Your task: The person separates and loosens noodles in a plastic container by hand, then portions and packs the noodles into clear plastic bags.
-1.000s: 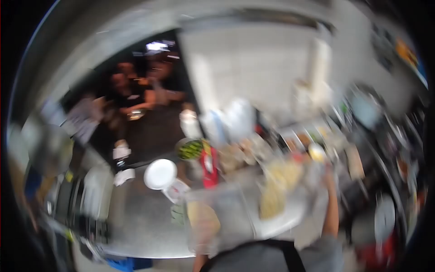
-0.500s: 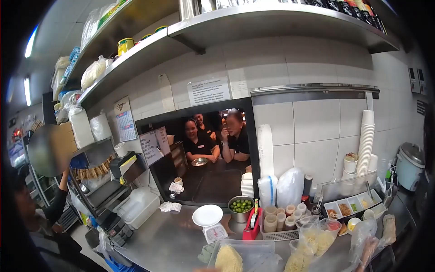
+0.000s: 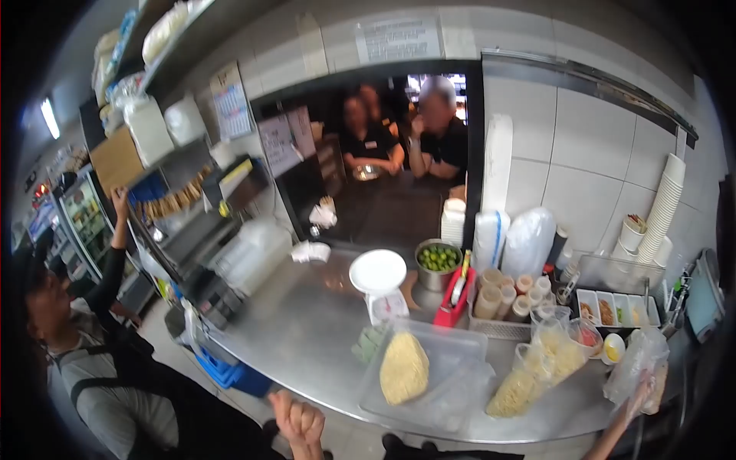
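Observation:
My left hand (image 3: 297, 420) is raised in front of the counter's near edge, left of a clear plastic tub (image 3: 468, 349). Its fingers are curled closed; anything inside them is hidden. A pale yellow, grainy-looking mound (image 3: 404, 368) lies in the tub. At the far right, my right hand (image 3: 638, 395) is against a clear plastic bag (image 3: 642, 354), its fingers blurred and partly covered. Left of that hand stand several clear plastic cups (image 3: 512, 383) with pale yellow contents. A white scale (image 3: 387, 308) bearing a white plate (image 3: 378, 271) stands behind the tub.
A steel pot of green citrus fruits (image 3: 438, 259), a red tape dispenser (image 3: 454, 295) and a basket of bottles (image 3: 502, 328) line the counter's back. At left, a co-worker (image 3: 115, 383) reaches up to a cardboard box (image 3: 117, 159). People stand beyond the serving window (image 3: 383, 218).
The view has tilted down and turned, showing more of the counter front. My left hand has come into view left of the tub. My right hand has risen alongside the bag.

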